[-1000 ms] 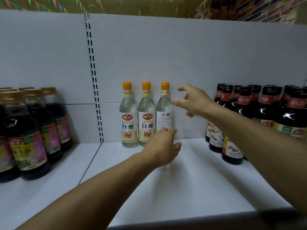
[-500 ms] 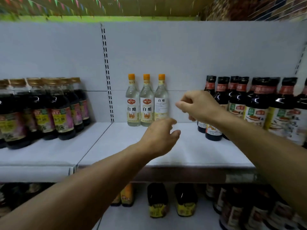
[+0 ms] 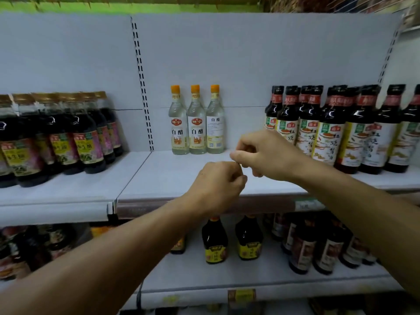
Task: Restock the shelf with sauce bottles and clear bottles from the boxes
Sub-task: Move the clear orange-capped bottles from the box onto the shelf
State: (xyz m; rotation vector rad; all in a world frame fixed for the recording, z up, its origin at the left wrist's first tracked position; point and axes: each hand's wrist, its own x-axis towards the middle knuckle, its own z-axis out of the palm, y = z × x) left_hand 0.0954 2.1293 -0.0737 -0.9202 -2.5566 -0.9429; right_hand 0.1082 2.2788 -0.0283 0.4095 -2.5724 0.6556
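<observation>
A: White shelf [image 3: 172, 176], middle tier. Three clear bottles [image 3: 196, 120] with orange caps stand side by side at the back, against the rear panel, touching or nearly so.

B: Position relative to the hands?

A: Both hands are out in front of the shelf edge, nearer the camera than the clear bottles. Left hand [image 3: 218, 185] sits below and slightly right of the trio; right hand [image 3: 264, 154] is to their lower right. Neither touches a bottle.

B: Hand state?

A: Left hand: fingers curled in, holding no bottle. Right hand: fingers also curled, thumb and forefinger drawn together. The two hands meet at the fingertips. Something small may be pinched there, but the blur makes it impossible to confirm.

B: Orientation of the clear bottles?

A: All upright, long axis vertical, caps up. The two left labels face forward; the rightmost is turned, showing a barcode panel.

B: Neighbours?

A: Dark sauce bottles [image 3: 327, 126] with black caps crowd the shelf to the right, upright, several rows deep, just behind the right hand. Dark bottles with gold caps [image 3: 86, 135] stand on the adjoining shelf section to the left, well apart from the hands. Lower shelf [image 3: 250, 276] holds more dark bottles, partly hidden by both forearms.
</observation>
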